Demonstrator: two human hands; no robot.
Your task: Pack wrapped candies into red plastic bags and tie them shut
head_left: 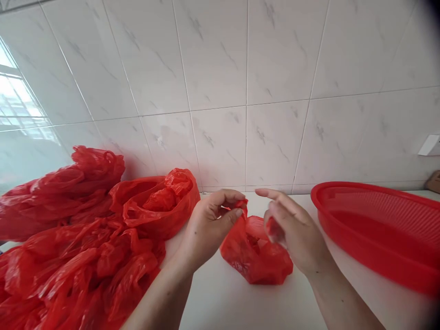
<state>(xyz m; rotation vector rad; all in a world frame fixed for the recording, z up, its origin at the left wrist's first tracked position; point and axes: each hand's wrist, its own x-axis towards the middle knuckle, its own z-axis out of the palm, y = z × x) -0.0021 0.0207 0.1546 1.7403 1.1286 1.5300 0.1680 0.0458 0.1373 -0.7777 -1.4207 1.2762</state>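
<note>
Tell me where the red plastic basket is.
In the head view, the red plastic basket sits at far right on the white counter, beside the right hand.

A white countertop [220, 302] carries heaped red plastic bags [68, 270] and a red plastic basket [343, 187].

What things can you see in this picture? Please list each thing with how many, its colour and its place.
pile of plastic bags: many, exact count hidden, red, left side of the counter
open plastic bag: one, red, at the right edge of the pile
small plastic bag: one, red, on the counter between the hands
mesh basket: one, red, right side of the counter
counter: one, white, under everything
wall tiles: many, white with grey marks, behind the counter
window: one, bright, far left
wall plate: one, white, on the right wall
left hand: one, pinches the top of the small plastic bag
right hand: one, at a red fold of the same bag
</note>
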